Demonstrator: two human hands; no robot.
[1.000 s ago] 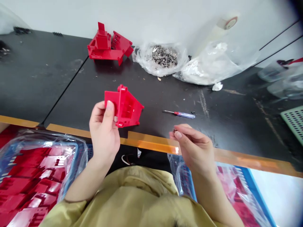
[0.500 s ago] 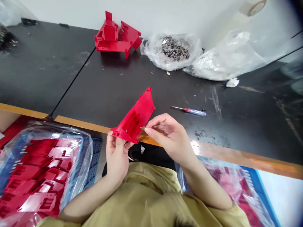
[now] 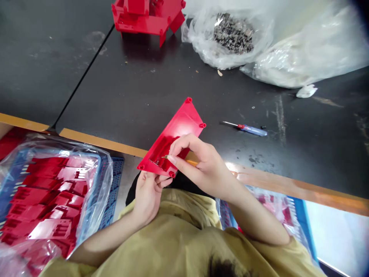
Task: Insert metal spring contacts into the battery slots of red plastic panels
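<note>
A red plastic housing (image 3: 184,117) with corner posts and a slotted recess is tilted over the table's front edge. My left hand (image 3: 150,196) grips its near end from below, fingers partly hidden behind it. Between the thumb and forefinger of my right hand (image 3: 204,163) is a small thin metal piece (image 3: 165,157), its tip at the recess; its exact kind is too small to tell. To the right on the black table lies a screwdriver (image 3: 250,129) with a clear blue handle and red collar, a tiny black part (image 3: 263,127) beside it.
Assembled red plastic parts (image 3: 138,23) stand at the back. Right of them are an open plastic bag of small metal pieces (image 3: 233,34) and another clear bag (image 3: 311,54). A blue crate (image 3: 99,169) of red parts sits at lower left, another blue crate (image 3: 305,223) at lower right.
My right hand has brought the small metal piece further over the recess. The red housing has turned to face up more. The view has tipped closer to the table.
</note>
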